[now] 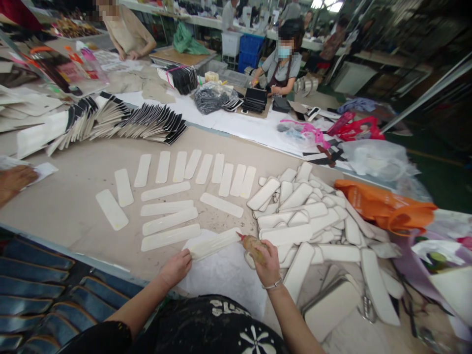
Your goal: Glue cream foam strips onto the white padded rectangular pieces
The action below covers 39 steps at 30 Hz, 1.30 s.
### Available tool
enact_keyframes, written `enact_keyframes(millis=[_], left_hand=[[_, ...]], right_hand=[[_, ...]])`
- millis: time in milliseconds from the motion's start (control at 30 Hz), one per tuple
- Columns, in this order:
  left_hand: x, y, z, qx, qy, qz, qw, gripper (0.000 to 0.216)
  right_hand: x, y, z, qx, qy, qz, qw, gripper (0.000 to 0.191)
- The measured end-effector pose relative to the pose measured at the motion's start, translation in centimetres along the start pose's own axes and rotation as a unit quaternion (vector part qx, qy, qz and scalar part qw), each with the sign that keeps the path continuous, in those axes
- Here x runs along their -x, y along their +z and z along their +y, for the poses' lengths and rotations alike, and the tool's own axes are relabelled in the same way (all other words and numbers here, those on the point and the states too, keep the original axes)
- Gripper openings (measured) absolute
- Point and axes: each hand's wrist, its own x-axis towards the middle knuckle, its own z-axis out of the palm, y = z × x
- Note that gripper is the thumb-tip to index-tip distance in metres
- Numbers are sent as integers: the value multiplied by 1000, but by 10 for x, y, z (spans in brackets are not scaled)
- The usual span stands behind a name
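Note:
My left hand [177,268] pinches the near end of a long cream strip [216,243] that lies on a white sheet [224,275] at the table's front edge. My right hand [267,263] is closed round a brownish glue bottle [252,244] whose red tip touches the strip's far end. Several cream strips [169,221] lie spread in rows to the left and beyond. A heap of the same strips [306,216] sits right of my right hand.
Fanned black-and-white pieces [121,123] lie at the back left. An orange bag [383,206] and clear plastic bags [376,157] sit at right. Another person's hand [14,182] rests at the left edge. Two people work at far tables. Blue pieces [37,290] lie below left.

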Motion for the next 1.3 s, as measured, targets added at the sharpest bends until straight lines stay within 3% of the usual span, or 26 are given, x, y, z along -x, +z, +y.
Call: enact_keyframes(millis=[133, 467, 667, 867, 1100, 1300], left_hand=[[0, 0, 0, 6, -3, 1, 1000, 25], [0, 1, 1, -26, 3, 6, 1000, 26], [0, 3, -2, -26, 11, 8, 1000, 25], [0, 6, -4, -26, 19, 17, 999, 25], [0, 6, -4, -16, 23, 24, 999, 25], [0, 6, -5, -19, 25, 25, 999, 26]], right_hand=[[-2, 6, 2, -10, -2, 5, 1000, 26], [24, -8, -6, 5, 23, -15, 1000, 28], [18, 8, -23, -27, 15, -12, 999, 29], [0, 18, -19, 3, 18, 12, 1000, 26], [10, 30, -31, -39, -27, -51, 998, 32], [14, 16, -24, -29, -21, -33, 999, 36]])
